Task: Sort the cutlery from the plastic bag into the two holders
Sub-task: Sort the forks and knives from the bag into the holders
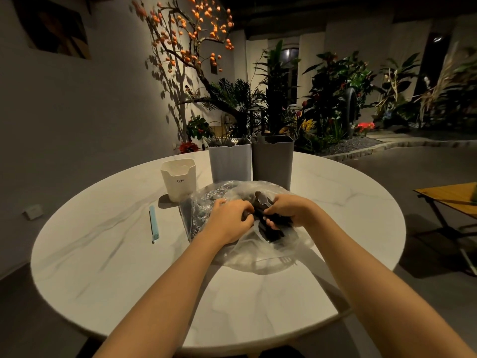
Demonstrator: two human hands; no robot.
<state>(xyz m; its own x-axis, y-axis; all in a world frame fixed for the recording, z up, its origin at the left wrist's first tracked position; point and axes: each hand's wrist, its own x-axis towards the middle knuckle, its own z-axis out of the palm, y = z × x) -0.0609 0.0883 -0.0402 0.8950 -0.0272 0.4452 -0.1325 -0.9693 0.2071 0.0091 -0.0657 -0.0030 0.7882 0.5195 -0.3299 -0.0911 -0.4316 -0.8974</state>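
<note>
Gripping black cutlery (pixel 268 228), both hands curl shut.

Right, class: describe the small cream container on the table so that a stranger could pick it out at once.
Start at the round white marble table. Behind the plastic bag stand two tall grey holders side by side. Left of them sits the cream container: shorter, paler, with small dark lettering on its front.

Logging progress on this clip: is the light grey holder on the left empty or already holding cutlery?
Already holding cutlery: dark handles stick up above the rim of the light grey holder. How many, cannot tell.
</note>
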